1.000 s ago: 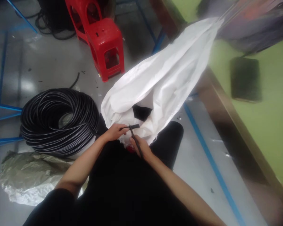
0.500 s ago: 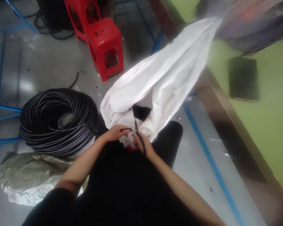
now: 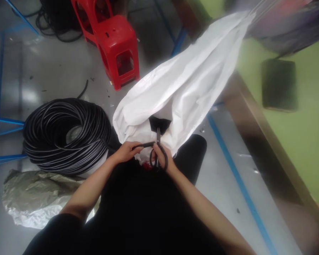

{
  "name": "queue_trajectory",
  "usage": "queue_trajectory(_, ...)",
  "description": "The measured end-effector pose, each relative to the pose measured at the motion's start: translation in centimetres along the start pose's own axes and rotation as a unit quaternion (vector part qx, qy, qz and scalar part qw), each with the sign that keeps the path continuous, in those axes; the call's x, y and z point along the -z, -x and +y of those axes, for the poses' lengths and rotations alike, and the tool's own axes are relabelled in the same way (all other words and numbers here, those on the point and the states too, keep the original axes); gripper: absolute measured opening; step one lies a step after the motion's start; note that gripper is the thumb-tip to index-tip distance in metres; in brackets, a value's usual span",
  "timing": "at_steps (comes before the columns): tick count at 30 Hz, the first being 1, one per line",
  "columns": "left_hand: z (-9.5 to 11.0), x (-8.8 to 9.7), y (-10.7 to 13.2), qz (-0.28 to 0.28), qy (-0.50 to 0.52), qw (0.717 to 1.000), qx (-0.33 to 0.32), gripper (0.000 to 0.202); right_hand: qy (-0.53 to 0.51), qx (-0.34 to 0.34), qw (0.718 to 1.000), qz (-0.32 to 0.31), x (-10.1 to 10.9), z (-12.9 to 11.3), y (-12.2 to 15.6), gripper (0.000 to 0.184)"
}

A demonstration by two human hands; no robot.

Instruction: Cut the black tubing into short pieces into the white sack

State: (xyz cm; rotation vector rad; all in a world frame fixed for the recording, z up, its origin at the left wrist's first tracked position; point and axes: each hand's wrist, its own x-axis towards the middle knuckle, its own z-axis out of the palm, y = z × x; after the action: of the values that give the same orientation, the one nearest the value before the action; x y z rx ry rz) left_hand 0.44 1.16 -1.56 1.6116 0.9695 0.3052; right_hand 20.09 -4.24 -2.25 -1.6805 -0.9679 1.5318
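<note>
My left hand (image 3: pixel 127 151) is closed around a black cable (image 3: pixel 148 144), whose end reaches toward my right hand. In my right hand (image 3: pixel 163 157) are black-handled scissors (image 3: pixel 158 136), blades pointing away from me. The cable end meets the scissors near the base of the blades; whether it lies between them I cannot tell. A white sack (image 3: pixel 180 85) spreads across my lap, its mouth open towards me and its far end stretched up to the right. Something red (image 3: pixel 146 165) shows below my hands. To my left sits a large coil of black cable (image 3: pixel 63 156).
Red plastic stools (image 3: pixel 118 37) stand ahead on the grey floor. A crumpled olive-grey bag (image 3: pixel 37 186) lies beside the coil. Blue tape (image 3: pixel 239 184) marks the floor. On the right are a brown ledge (image 3: pixel 257 134), a green surface and a dark square (image 3: pixel 279 85).
More of the cable now extends from my left hand toward the right. The scissors have turned more upright, and their handle loops show more clearly.
</note>
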Motion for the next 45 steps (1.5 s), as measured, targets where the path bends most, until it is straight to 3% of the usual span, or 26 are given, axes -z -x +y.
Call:
queue_trajectory(4,0.5,0.7,-0.7,0.065,-0.021,0.998,-0.01,0.035,0.001,0.037,0.998,-0.043,0.1,0.9,0.4,0.042)
queue_trajectory(9,0.7,1.2,-1.4,0.08,-0.029,0.996,-0.005,0.035,0.137,0.056,0.985,-0.093,0.0,1.5,1.4,0.038)
queue_trajectory(19,1.5,0.4,-1.5,-0.014,-0.031,0.999,-0.029,0.034,0.248,0.071,0.96,-0.113,0.0,1.6,1.0,0.039)
queue_trajectory(29,0.7,0.0,-2.7,-0.024,-0.021,0.999,-0.013,0.036,0.223,0.083,0.97,-0.055,-0.4,1.9,1.5,0.035)
queue_trajectory(45,0.4,0.3,-2.2,-0.053,0.01,0.999,-0.008,0.036,0.321,0.08,0.941,-0.066,0.0,1.6,1.7,0.038)
